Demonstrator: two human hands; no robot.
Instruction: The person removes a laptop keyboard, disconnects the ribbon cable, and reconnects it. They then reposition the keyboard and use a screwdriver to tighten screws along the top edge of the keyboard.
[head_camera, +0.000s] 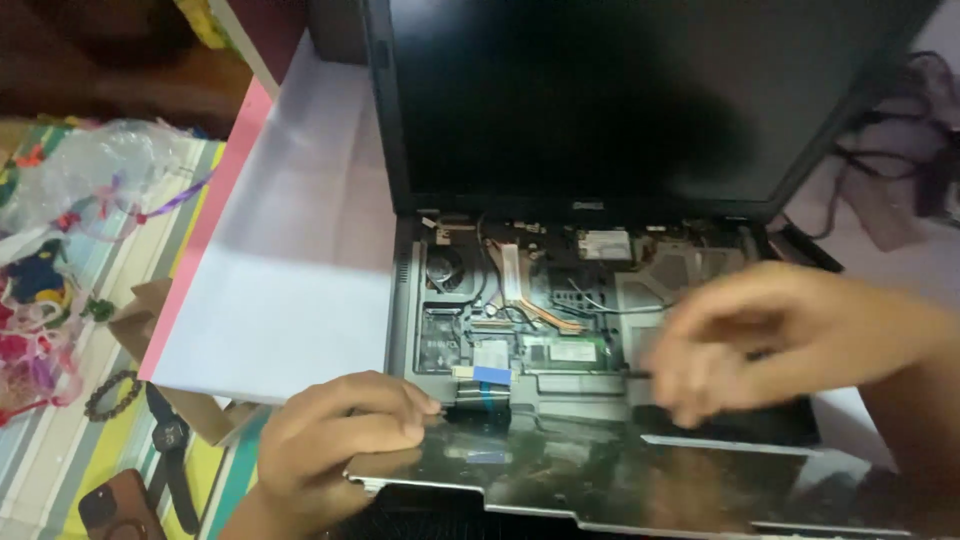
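Head view looks down on an opened laptop with its keyboard lifted out of its bay and flipped over toward the person, so the shiny metal back of the keyboard lies face up across the front edge of the machine. The left hand comes in from the lower left, wrist low and knuckles up, its fingers curled down and pressed onto the left end of that metal back – not wrapped around it, more a flat hold pinning it in place, fingertips close to the flat ribbon cable with its blue tab that runs from the keyboard into the board. The right hand enters from the right, forearm sloping down from the upper right edge, and hangs over the right part of the exposed interior; it is blurred by motion, the fingers bunched and pointing down-left, and I cannot tell whether they pinch anything or merely touch the chassis below. Between the two hands sit the bared circuit board, a round fan and copper heat pipes. The dark screen stands tilted back behind. The laptop rests on a white sheet; a wristwatch and a bead bracelet lie on striped cloth at the left.
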